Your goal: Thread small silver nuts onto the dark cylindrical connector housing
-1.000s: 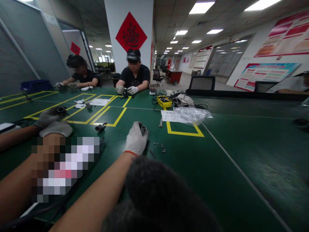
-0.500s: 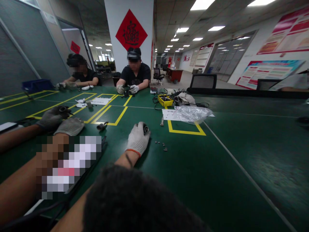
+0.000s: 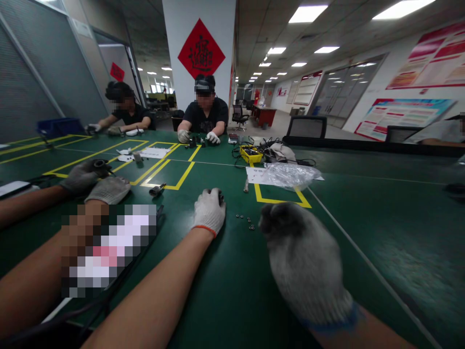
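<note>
My left hand (image 3: pixel 209 212), in a white knit glove with an orange cuff, rests on the green table, fingers curled around a dark cylindrical part (image 3: pixel 220 197). Most of that part is hidden by the glove. My right hand (image 3: pixel 303 257), in a soiled grey glove with a blue cuff, is close to the camera and slightly blurred. Its fingers are bent together with dark fingertips; what they hold, if anything, cannot be made out. Between the two hands lie several small metal nuts (image 3: pixel 249 221). A slim metal piece (image 3: pixel 246 184) lies beyond them.
At left, a co-worker's gloved hand (image 3: pixel 82 175) holds a dark cylinder (image 3: pixel 100 166). A metal fitting (image 3: pixel 156 190) lies nearby. Ahead are a yellow box (image 3: pixel 251 154), cables and a clear plastic bag (image 3: pixel 290 174). Another person (image 3: pixel 204 114) sits opposite.
My right hand has come into view at the right of the nuts; a dark blurred shape at the bottom is gone. My left hand stays around its part, turned slightly.
</note>
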A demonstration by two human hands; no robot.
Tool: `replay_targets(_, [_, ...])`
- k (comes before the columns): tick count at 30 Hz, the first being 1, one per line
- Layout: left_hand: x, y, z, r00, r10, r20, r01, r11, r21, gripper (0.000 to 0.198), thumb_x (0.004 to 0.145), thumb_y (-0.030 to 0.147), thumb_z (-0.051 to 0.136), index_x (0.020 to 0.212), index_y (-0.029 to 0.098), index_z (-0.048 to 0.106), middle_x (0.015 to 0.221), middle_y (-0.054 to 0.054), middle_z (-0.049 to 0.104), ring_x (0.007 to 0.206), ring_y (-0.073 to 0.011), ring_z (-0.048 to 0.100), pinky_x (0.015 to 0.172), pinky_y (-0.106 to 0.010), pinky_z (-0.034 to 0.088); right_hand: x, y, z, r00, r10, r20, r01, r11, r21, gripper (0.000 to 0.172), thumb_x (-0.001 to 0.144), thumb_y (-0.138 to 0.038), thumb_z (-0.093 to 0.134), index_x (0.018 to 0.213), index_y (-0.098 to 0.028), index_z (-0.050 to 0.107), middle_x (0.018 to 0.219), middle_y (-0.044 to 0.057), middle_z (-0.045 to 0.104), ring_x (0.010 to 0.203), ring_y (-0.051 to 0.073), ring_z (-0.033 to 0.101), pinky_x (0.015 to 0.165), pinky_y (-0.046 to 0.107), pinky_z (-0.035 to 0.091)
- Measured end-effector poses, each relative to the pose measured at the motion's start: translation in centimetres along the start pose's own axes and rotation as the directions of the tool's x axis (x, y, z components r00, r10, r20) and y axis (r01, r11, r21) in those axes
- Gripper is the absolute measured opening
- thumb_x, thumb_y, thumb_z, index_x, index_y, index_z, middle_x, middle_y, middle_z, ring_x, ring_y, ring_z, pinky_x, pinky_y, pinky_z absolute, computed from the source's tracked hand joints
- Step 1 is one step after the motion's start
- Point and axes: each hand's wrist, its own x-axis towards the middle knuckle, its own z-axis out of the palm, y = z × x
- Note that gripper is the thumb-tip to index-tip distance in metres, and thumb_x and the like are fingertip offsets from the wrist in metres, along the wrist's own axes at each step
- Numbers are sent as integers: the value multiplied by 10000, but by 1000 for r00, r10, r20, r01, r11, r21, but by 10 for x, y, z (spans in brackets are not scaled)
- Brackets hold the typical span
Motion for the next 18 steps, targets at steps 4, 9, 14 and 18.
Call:
replay_targets(4, [0, 1, -1, 1000, 14, 22, -14, 1000, -16, 354, 968, 308, 555, 1304, 225, 631, 1259, -172, 638, 1133, -331, 663, 917, -414, 518, 76, 10, 10, 923, 244, -297, -230, 970, 83, 185, 748, -340, 538, 632, -220, 619, 604, 19, 616, 570, 171, 559, 518, 300, 429])
replay_targets(9, [-8, 3, -14, 998, -63, -28, 64, 997, 38, 405, 944, 336, 587, 1324, 197, 573, 1275, -182, 618, 1137, -349, 661, 934, -469, 505, 105, 50, -5, 953, 145, -265, -205, 955, -214, 211, 707, -352, 534, 550, -226, 596, 508, -23, 506, 547, 165, 480, 525, 302, 363])
replay_targets(14, [-19, 0, -21, 998, -21, 52, 11, 982, 190, 332, 944, 418, 570, 1175, 199, 661, 1207, -170, 652, 1137, -354, 638, 954, -486, 484, 105, 62, -13, 962, 107, -250, -164, 961, -220, 243, 719, -388, 516, 580, -221, 625, 519, -32, 474, 551, 163, 454, 535, 304, 356])
replay_targets(18, [-20, -2, -16, 996, 32, 87, -50, 975, 216, 365, 958, 410, 533, 1245, 225, 664, 1255, -161, 664, 1162, -342, 623, 980, -490, 472, 107, 60, -11, 960, 119, -253, -177, 959, -222, 242, 700, -385, 501, 577, -221, 630, 519, -23, 476, 558, 169, 452, 532, 303, 349])
